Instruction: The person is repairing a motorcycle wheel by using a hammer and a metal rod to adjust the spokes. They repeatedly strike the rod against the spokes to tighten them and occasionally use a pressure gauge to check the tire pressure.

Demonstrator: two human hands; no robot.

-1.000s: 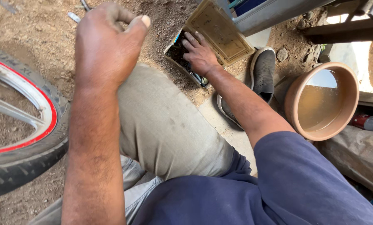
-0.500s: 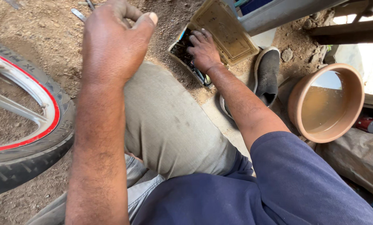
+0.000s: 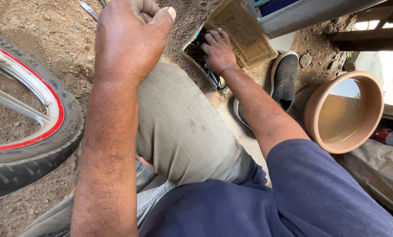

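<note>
While the right hand (image 3: 217, 52) digs, fingers spread, inside the open tan toolbox (image 3: 244, 30) at one o'clock, nothing's out yet; the left hand (image 3: 126, 39) curls shut, contents hidden, wheel (image 3: 51, 127) at nine o'clock untouched.

Head view, person seated on bare dirt. Right hand (image 3: 217, 52) reaches into an open box (image 3: 195, 56) lying on the ground at far centre; fingers spread among small dark items inside, contents too small to identify. Tan hinged lid (image 3: 242, 30) tilted back, just right of the hand. Left hand (image 3: 128, 39) raised near the lens, loosely curled, thumb up, above the knee (image 3: 179, 118) in grey-green trousers. Bicycle wheel (image 3: 38, 131), black tyre with red rim stripe, at left. Grey shoe (image 3: 284, 79) right of the box. Terracotta basin (image 3: 319, 105) holding murky water, far right.
</note>
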